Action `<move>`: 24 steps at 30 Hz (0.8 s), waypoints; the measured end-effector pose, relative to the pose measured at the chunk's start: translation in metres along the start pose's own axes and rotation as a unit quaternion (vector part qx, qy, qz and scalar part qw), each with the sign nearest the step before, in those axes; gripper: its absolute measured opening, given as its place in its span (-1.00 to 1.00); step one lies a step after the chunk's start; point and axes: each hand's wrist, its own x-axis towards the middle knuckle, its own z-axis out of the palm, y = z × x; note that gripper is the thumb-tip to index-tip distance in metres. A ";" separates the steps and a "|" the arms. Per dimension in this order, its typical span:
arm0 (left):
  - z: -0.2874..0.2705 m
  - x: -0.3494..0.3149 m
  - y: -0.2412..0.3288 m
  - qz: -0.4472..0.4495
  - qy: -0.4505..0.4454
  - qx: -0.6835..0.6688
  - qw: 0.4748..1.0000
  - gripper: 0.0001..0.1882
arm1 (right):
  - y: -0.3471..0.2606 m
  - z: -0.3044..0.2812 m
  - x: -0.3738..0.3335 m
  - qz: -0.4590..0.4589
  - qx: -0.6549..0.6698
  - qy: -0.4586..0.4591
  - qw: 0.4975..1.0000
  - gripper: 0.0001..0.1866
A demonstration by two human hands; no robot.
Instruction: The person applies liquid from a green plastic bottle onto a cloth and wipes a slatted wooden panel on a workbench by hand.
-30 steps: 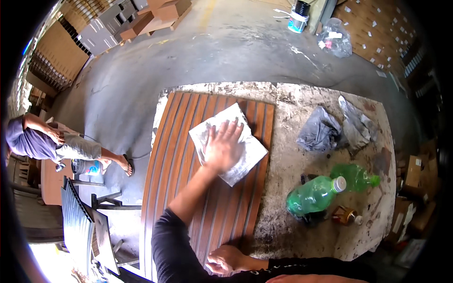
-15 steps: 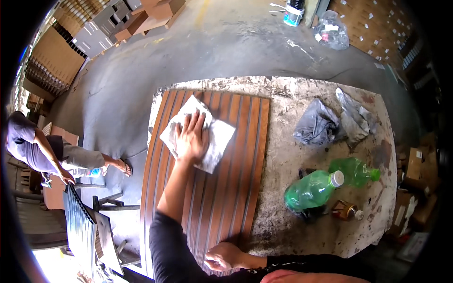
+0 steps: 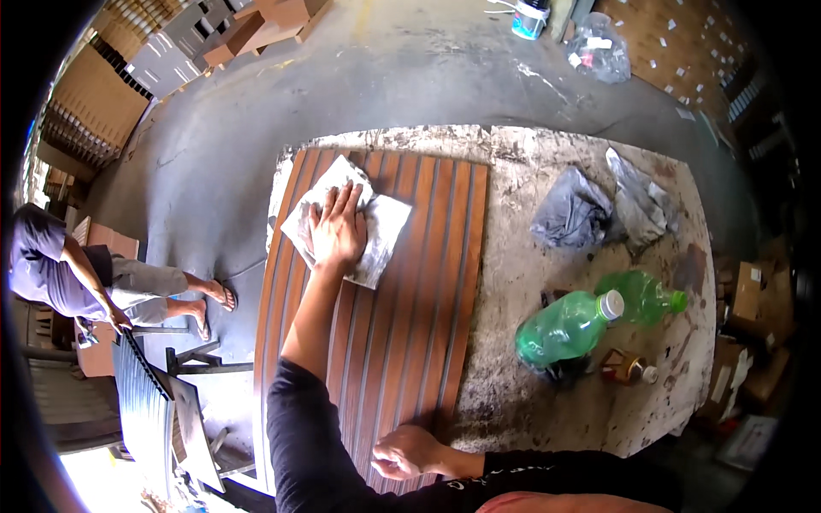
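Note:
My left hand lies flat, fingers stretched, on a crumpled white cloth. The cloth is spread over the far left part of a brown wood-look panel with dark lengthwise grooves. On the panel's near end rests my right hand, its fingers curled in and nothing visible in them; their undersides are hidden. The panel lies on the left half of a worn, paint-stained table.
On the table's right side are a grey crumpled bag, a silvery-grey bag, two green plastic bottles and a small amber bottle. At left a person holds a dark ribbed panel. Cardboard boxes stand at right.
My left hand and the cloth have slid a little left and away from me over the panel. My right hand stays put. The other person's second foot now shows.

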 end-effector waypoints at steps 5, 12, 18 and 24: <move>0.005 0.069 0.013 -0.017 0.018 0.002 1.000 -0.46 | -0.006 -0.015 0.002 -0.033 -0.015 -0.017 0.999 -0.79; 0.009 0.038 0.010 -0.053 -0.034 0.018 0.998 -0.43 | -0.010 -0.005 -0.002 -0.023 -0.059 -0.010 0.998 -0.77; -0.045 -0.196 -0.003 -0.072 -0.045 0.014 0.996 -0.39 | 0.005 0.011 -0.010 -0.075 -0.113 0.021 0.990 -0.76; -0.084 -0.487 0.017 -0.253 -0.063 0.066 0.963 -0.36 | -0.009 -0.005 -0.002 -0.036 -0.148 0.005 0.988 -0.71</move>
